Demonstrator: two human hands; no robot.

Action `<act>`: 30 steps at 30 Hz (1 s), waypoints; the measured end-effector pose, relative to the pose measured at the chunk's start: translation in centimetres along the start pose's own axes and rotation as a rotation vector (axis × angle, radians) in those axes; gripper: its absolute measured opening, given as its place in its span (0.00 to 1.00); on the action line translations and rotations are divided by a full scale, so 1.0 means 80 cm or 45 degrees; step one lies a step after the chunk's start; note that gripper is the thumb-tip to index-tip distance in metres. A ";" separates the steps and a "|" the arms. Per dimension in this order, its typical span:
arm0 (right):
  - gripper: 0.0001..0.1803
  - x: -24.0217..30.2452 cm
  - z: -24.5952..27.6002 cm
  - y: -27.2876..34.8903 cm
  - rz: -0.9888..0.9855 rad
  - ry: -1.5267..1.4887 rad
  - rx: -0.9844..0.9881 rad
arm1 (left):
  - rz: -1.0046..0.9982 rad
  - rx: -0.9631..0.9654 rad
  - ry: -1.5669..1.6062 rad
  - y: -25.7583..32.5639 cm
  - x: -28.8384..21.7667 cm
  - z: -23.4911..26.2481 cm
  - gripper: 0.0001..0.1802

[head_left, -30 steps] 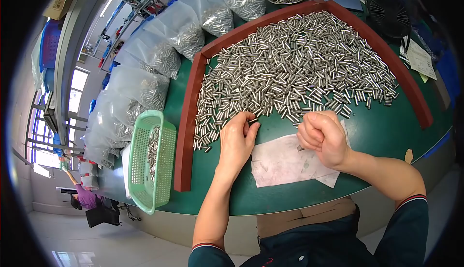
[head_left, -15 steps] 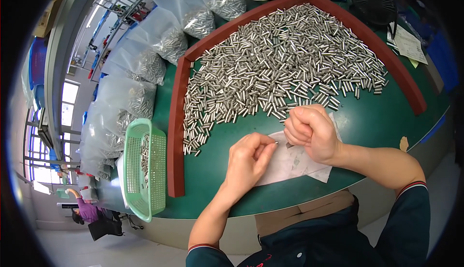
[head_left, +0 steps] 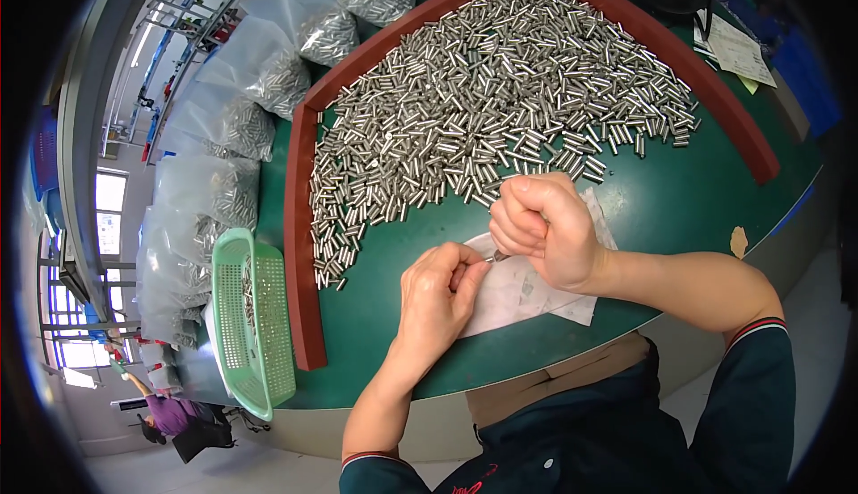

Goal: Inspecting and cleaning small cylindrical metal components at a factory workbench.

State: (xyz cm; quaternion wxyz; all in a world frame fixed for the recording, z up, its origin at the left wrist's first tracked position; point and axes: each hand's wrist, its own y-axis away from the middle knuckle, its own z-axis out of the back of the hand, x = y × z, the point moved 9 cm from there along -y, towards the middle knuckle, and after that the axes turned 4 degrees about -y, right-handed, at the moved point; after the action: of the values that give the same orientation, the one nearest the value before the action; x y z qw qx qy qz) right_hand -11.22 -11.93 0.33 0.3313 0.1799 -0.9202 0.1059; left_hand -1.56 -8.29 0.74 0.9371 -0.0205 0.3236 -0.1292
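Left hand (head_left: 438, 293) and right hand (head_left: 541, 230) pinch one small silver metal pin (head_left: 497, 257) between fingertips, above white paper sheet (head_left: 523, 293) at green desk's (head_left: 679, 208) near edge.

Lying heaped on the counter (head_left: 679, 199) behind a paper sheet (head_left: 523, 288): metal pins (head_left: 483, 109); hanging off its left edge, a basket (head_left: 253, 324); bags (head_left: 241, 118) piling beyond.

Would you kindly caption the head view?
Both hands pinch a small metal pin over white paper beside heaped pins.

Green basket (head_left: 255, 329) at table's left edge; clear bags (head_left: 223, 136) of parts behind.
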 end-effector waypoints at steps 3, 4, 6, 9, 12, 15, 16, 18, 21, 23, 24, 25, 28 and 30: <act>0.22 0.002 0.000 0.001 0.020 -0.003 -0.002 | -0.015 0.006 -0.007 0.000 -0.002 -0.001 0.06; 0.22 0.001 0.000 0.000 0.019 -0.004 -0.004 | -0.028 0.007 -0.011 0.000 -0.002 -0.001 0.06; 0.22 0.000 0.000 0.000 0.007 0.000 0.001 | -0.027 0.006 -0.007 -0.001 -0.001 -0.002 0.06; 0.22 -0.002 -0.001 0.000 -0.006 -0.002 0.014 | -0.023 0.005 0.006 0.001 0.002 -0.002 0.06; 0.22 -0.004 -0.004 0.001 0.007 0.005 0.038 | 0.004 -0.001 0.027 0.000 0.002 -0.002 0.06; 0.21 0.000 -0.010 0.007 0.093 0.128 0.060 | 0.038 0.015 0.045 -0.003 0.001 -0.002 0.06; 0.21 -0.002 -0.011 0.007 0.089 0.126 0.060 | 0.045 0.038 0.048 -0.004 0.001 -0.002 0.06; 0.21 0.001 -0.020 0.009 0.177 0.374 0.105 | 0.066 0.044 0.066 -0.005 0.004 -0.002 0.06; 0.20 0.006 -0.033 0.011 0.204 0.434 0.122 | 0.071 0.053 0.088 -0.004 0.007 -0.002 0.06; 0.19 0.009 -0.039 0.014 0.239 0.494 0.146 | 0.058 0.050 0.091 -0.004 0.004 -0.001 0.06; 0.19 0.006 -0.037 0.012 0.215 0.490 0.130 | 0.064 0.061 0.098 -0.005 0.003 -0.002 0.06; 0.19 0.002 -0.034 0.010 0.193 0.484 0.120 | 0.070 0.067 0.101 -0.006 0.002 -0.001 0.06; 0.19 0.000 -0.030 0.006 0.186 0.439 0.083 | 0.080 0.064 0.118 -0.005 0.001 -0.002 0.05; 0.20 -0.004 -0.020 -0.004 0.058 0.352 0.014 | 0.089 0.066 0.115 -0.001 0.004 -0.006 0.05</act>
State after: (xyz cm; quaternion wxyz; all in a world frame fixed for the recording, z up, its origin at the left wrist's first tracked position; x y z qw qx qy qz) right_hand -9.96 -11.65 1.40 0.4512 0.1445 -0.8691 0.1423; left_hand -1.61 -8.47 0.18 0.9258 0.0210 0.3624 -0.1058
